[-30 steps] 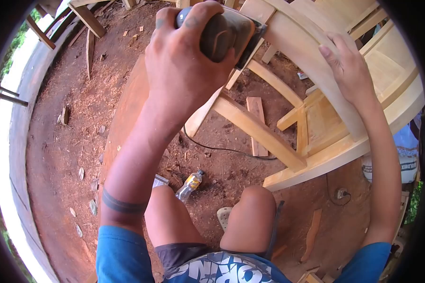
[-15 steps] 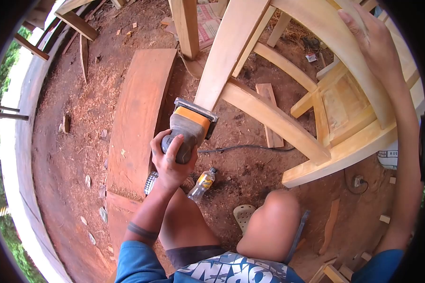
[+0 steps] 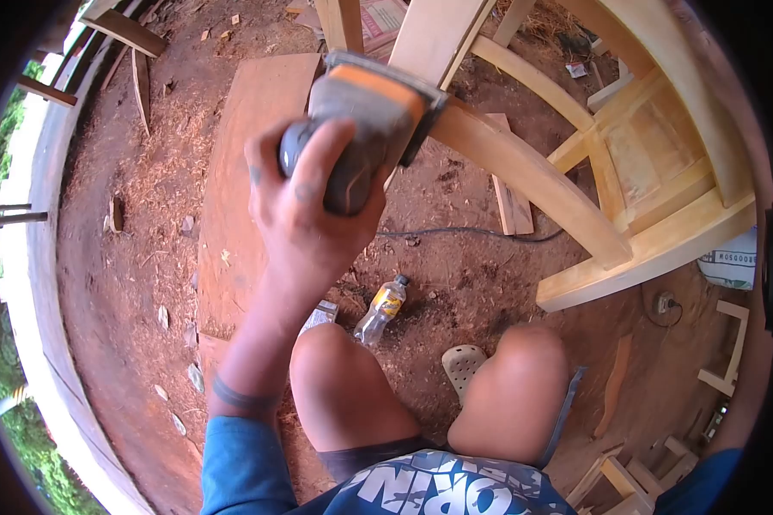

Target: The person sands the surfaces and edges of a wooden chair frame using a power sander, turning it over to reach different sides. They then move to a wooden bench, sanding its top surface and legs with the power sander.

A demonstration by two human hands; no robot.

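Observation:
My left hand [image 3: 313, 193] is wrapped round a grey and orange power sander [image 3: 361, 120]. The sander's flat pad rests at or very near the side of a pale wooden leg [image 3: 434, 39] of a chair frame; exact contact cannot be made out. A curved rail [image 3: 532, 176] runs from beside the sander down to a lower curved piece [image 3: 653, 253]. On the right, my forearm [image 3: 751, 283] reaches up along the edge of the view, and my right hand is out of sight near the top of the frame.
A wide reddish board [image 3: 249, 172] lies on the dirt ground at the left. A plastic bottle [image 3: 385, 309] and a small box [image 3: 319, 316] lie near my knees. A black cable [image 3: 455, 232] crosses the ground. Another paneled wooden piece [image 3: 653, 146] stands at the right.
My left hand and the sander have moved up and closer to the camera. My right hand has slipped out of view at the upper right. The whole view has shifted slightly.

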